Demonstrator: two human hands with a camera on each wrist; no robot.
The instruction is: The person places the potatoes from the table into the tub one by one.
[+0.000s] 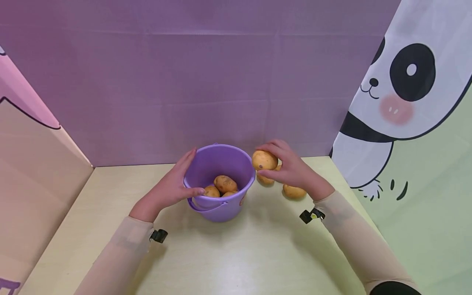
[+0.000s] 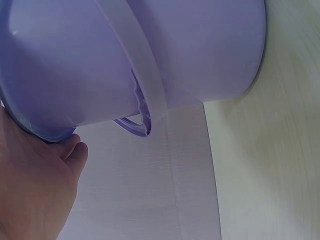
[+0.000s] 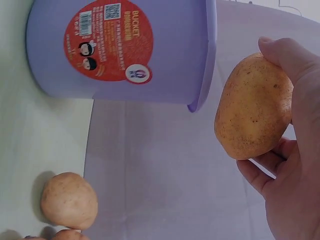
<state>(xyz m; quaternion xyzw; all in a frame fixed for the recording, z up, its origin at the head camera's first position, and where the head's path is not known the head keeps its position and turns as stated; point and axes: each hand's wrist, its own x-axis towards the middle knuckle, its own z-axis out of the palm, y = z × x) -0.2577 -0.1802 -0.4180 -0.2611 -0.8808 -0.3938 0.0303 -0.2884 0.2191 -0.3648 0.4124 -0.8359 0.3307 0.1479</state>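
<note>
A purple bucket stands upright on the table, with several potatoes lying inside. My left hand grips its rim at the left, the thumb reaching over the front edge; the left wrist view has this hand at the rim too. Just right of the rim, my right hand holds a potato above the table. Seen from the right wrist, that potato sits between the thumb and fingers, apart from the bucket.
Several more potatoes lie on the table right of the bucket, one below the right wrist and another partly hidden. A purple cloth wall rises behind the table. A panda-printed panel borders the right.
</note>
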